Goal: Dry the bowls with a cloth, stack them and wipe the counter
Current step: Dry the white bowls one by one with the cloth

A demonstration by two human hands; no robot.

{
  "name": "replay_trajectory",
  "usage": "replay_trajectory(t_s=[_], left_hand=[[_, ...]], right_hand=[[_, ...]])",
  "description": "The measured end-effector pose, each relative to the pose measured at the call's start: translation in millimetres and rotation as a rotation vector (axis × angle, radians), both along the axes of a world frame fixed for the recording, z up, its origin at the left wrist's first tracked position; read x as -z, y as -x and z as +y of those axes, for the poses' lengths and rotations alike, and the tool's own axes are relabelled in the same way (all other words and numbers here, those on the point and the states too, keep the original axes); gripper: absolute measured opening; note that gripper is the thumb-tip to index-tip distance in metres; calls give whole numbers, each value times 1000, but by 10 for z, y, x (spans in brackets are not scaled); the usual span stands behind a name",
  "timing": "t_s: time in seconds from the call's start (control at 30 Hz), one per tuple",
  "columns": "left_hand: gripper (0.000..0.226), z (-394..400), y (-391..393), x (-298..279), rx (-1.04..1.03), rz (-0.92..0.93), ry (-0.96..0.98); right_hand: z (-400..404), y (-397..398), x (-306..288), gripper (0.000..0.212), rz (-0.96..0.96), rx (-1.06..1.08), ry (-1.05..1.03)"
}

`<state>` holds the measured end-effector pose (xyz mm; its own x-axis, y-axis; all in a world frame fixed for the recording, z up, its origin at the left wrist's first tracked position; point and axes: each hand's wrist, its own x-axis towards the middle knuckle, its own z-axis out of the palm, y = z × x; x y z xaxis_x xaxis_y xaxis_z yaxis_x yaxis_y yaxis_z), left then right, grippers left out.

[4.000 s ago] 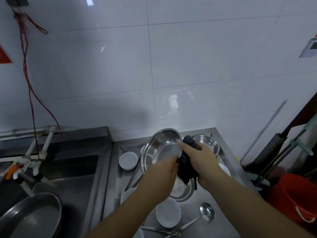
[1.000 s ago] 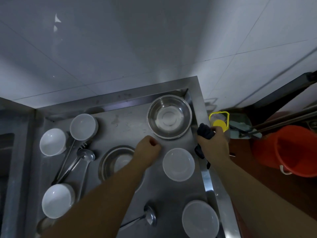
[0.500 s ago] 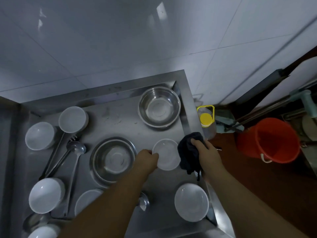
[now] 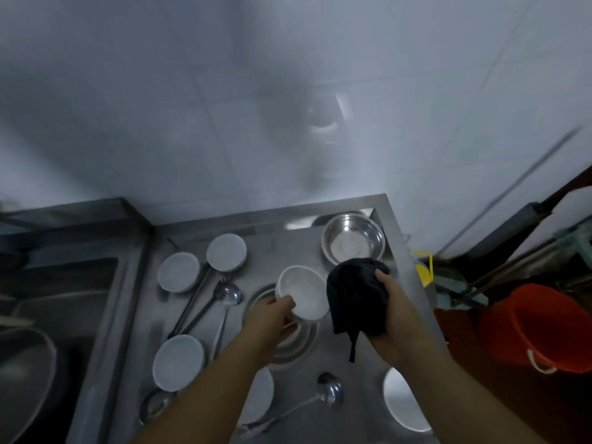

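My left hand (image 4: 272,318) grips a small white bowl (image 4: 304,291) by its near rim and holds it tilted above the steel counter (image 4: 288,245). Just right of the bowl, my right hand (image 4: 397,318) clutches a bunched dark cloth (image 4: 354,296). A steel bowl (image 4: 290,341) lies on the counter beneath my left hand, mostly hidden. Another steel bowl (image 4: 352,238) sits in the far right corner. Several white bowls stand around: two at the back left (image 4: 179,272) (image 4: 226,252), one at the near left (image 4: 177,362), one at the near right edge (image 4: 402,402).
Long-handled ladles (image 4: 224,293) (image 4: 326,392) lie on the counter between the bowls. A sink (image 4: 57,302) with a big steel basin (image 4: 22,376) lies to the left. Right of the counter edge stand an orange bucket (image 4: 538,328) and a yellow-capped bottle (image 4: 423,272).
My left hand has lifted the white bowl off the counter and tilted it. My right hand has brought the cloth up beside it. The view has swung back left.
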<state>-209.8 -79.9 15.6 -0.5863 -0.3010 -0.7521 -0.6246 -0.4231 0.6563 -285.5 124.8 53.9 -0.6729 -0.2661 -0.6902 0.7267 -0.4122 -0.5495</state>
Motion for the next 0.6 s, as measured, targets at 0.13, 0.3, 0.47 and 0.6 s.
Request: replay_trajectory(t_s=[0.13, 0.3, 0.47, 0.6], left_hand=[[22, -311, -268, -425, -42, 153, -55], [53, -567, -624, -993, -32, 340, -157], [66, -793, -996, -1334, 65, 436, -214], [79, -902, -1221, -1465, 175, 472, -223]], right_hand=[[-443, -192, -445, 44, 153, -19, 15], [-994, -594, -914, 37, 272, -38, 51], [-1310, -1014, -1172, 34, 326, -69, 58], [-1403, -1263, -1291, 34, 354, -72, 57]])
